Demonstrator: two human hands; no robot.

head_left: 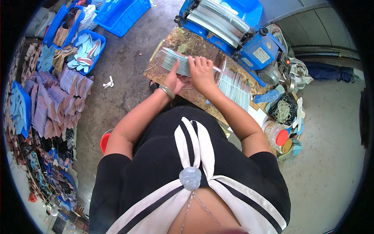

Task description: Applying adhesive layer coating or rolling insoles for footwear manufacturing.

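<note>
We see both hands at the workbench [163, 72], a worn wooden top w/ straight edges bending toward the rim of the view.

1. Left hand [172, 81]: closed from below around the near end of a stack of thin grey-white insoles [175, 61], thumb up along its side. A green bangle [166, 91] sits on that wrist.
2. Right hand [201, 73]: palm down on top of the same stack, fingers [197, 60] curled over its upper edge. Grip firm; stack is pinched between both hands.
3. Stack position: held on edge, just above the bench, approx. centre of the top, its far end pointing toward the person's left.
4. A second row of similar insoles [233, 86] lies fanned on the bench, just right of the right hand, not touching it.
5. Behind the bench: a blue machine w/ metal rollers [230, 27], close to the stack.
6. Right of the bench: a pile of rubber bands [283, 111] and a clear jar w/ orange lid [277, 134].
7. Floor, left side: blue crates [122, 13] and rows of purple-grey insole bundles [58, 101], well apart from the hands.
</note>
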